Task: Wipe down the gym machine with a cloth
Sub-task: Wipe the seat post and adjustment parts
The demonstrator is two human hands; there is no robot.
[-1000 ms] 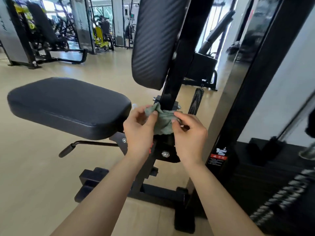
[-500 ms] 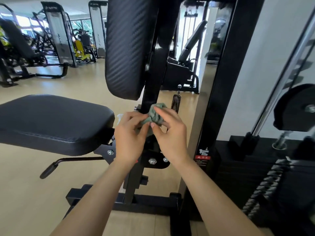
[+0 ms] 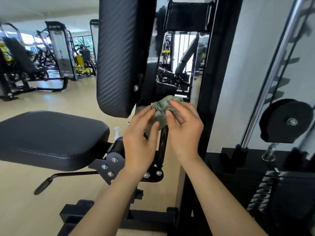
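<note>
Though beside backrest [image 3: 117, 65] edge, left hand [image 3: 139, 145], right hand [image 3: 185, 133] around cloth [image 3: 159, 109].

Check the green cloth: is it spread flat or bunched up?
Bunched up. The cloth is a creased wad, gripped between the left hand and right hand beside the back pad.

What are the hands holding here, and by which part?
A bunched green cloth: the left hand grips its lower left, the right hand pinches its right side.
</note>
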